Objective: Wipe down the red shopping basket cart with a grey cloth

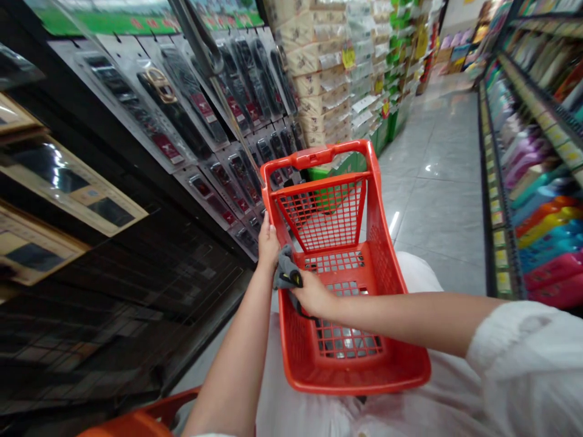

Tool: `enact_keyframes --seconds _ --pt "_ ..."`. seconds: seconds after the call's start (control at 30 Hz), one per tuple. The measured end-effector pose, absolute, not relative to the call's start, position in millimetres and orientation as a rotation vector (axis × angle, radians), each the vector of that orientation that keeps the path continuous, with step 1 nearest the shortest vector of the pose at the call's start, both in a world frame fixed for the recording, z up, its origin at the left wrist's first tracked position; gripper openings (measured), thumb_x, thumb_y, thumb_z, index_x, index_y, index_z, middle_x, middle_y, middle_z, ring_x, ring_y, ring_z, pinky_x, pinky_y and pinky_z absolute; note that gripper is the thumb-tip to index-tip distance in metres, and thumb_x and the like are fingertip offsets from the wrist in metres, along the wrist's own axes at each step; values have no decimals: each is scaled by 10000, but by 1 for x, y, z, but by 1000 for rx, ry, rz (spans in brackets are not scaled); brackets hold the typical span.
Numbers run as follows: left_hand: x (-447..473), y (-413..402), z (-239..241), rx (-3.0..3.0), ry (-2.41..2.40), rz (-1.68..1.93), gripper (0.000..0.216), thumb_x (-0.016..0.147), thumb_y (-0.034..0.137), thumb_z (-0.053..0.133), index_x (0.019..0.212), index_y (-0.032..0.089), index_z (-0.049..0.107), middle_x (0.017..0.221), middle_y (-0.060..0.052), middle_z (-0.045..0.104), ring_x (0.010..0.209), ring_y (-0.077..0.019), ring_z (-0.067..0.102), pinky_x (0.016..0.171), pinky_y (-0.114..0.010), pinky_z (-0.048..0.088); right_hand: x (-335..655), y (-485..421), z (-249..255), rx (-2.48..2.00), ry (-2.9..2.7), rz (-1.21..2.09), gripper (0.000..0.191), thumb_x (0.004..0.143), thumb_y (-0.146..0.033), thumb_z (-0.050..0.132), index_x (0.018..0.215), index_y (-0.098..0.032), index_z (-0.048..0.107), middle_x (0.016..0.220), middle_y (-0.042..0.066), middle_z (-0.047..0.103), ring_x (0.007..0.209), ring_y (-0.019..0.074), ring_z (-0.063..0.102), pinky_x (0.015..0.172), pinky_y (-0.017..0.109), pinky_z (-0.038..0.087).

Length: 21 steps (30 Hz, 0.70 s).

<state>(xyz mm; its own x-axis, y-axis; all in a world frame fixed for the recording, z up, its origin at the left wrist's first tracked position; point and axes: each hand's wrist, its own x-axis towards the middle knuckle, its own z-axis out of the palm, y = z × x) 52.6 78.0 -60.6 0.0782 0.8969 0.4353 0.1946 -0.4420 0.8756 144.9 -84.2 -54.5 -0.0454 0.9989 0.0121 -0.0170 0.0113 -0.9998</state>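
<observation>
A red plastic shopping cart [396,261] with grid panels stands right in front of my body. My left hand [268,243] is on the outer left rim of the cart, its fingers closed around the edge and partly hidden. Reaching across the basket, my right hand [315,294] grips a bunched grey cloth [286,267] with a dark strap and a small yellow mark. The cloth lies against the left rim, just below my left hand. I cannot make out whether it is a glove or a rag. Through the basket's grid, the floor shows.
Packaged belts [173,100] hang on the rack at the left, beside boxed goods [86,188]. Stacked cartons [319,73] stand ahead. Shelves of colourful packs [546,230] line the right side. A tiled aisle [437,152] runs forward. An orange-red plastic object [132,425] is at bottom left.
</observation>
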Motion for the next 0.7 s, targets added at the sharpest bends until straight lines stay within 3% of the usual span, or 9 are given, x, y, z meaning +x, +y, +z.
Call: enact_keyframes --seconds 0.17,0.27,0.5,0.7 --pt "54 74 -61 1749 1064 1409 543 948 435 485 1446 218 466 1548 -51 397 1444 -203 328 1217 -363 168 164 -147 -63 -945 -1623 1316 660 696 45 423 1251 -242 634 1239 -7 686 1181 206 619 1079 404 430" --pt "57 70 -60 1735 1063 1418 529 956 425 474 1443 219 469 1553 -49 388 1451 -198 312 1222 -353 144 179 -158 -59 -819 -1843 1266 726 671 54 428 1307 -251 598 1296 3 654 1248 188 574 1104 360 393" --pt "57 72 -62 1721 1050 1382 550 955 438 482 1464 237 430 1559 -47 379 1456 -203 302 1217 -372 169 184 -154 -39 -691 -2348 1271 651 690 16 527 1262 -270 646 1119 31 694 1007 171 647 873 230 468" --pt "56 68 -63 1748 1033 1377 564 949 459 486 1464 238 428 1563 -52 370 1458 -200 298 1218 -376 163 200 -156 -31 -617 -2370 1694 573 668 57 479 1095 -225 737 990 -16 698 931 132 638 838 177 459"
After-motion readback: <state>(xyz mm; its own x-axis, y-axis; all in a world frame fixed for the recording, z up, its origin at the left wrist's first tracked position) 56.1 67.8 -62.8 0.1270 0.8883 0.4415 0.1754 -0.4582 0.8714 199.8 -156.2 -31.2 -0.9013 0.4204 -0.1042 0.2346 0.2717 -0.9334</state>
